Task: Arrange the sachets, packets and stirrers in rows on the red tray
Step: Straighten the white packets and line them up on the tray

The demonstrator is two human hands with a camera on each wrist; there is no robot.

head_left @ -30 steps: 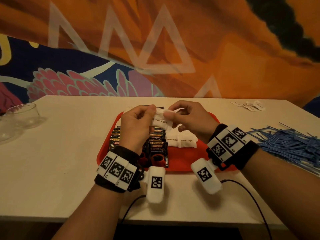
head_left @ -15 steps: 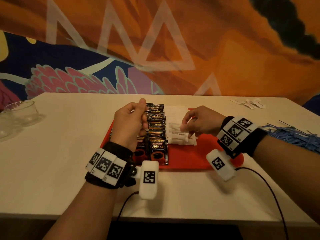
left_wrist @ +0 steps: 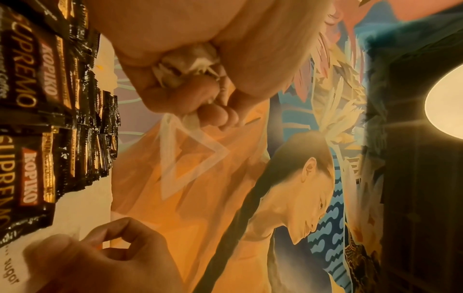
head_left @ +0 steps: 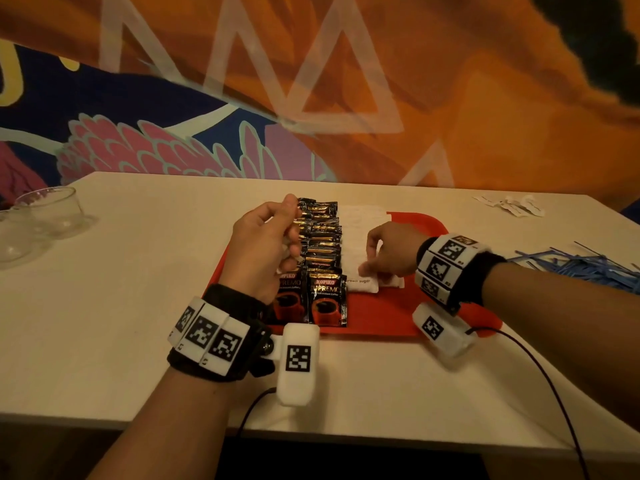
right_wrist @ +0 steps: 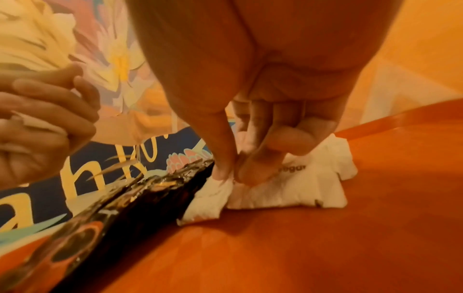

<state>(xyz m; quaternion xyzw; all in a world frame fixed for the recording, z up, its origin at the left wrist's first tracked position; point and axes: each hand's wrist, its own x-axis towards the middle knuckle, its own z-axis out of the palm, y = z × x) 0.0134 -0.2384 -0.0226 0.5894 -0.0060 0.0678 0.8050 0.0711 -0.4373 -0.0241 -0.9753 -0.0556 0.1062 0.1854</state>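
Observation:
The red tray (head_left: 381, 315) holds two rows of black coffee packets (head_left: 327, 299) and, to their right, a row of white brown-sugar sachets (head_left: 362, 285). My left hand (head_left: 294, 237) hovers over the coffee packets, its fingers curled round a bunch of white sachets (left_wrist: 188, 65). My right hand (head_left: 372, 266) is down at the near end of the sugar row. Its thumb and forefinger pinch the edge of a sugar sachet (right_wrist: 225, 186) lying on the tray (right_wrist: 325, 247) beside the coffee packets (right_wrist: 125, 198). Blue stirrers (head_left: 588, 268) lie in a heap on the table to the right.
Two glass bowls (head_left: 48, 209) stand at the table's left edge. Several small white packets (head_left: 512, 206) lie at the far right corner. Cables run from both wrist cameras over the table's near edge. The tray's right part is bare red.
Both hands were together above the tray on one sachet. My right hand has come down with it to the near end of the sugar row, while the left stays raised at the left.

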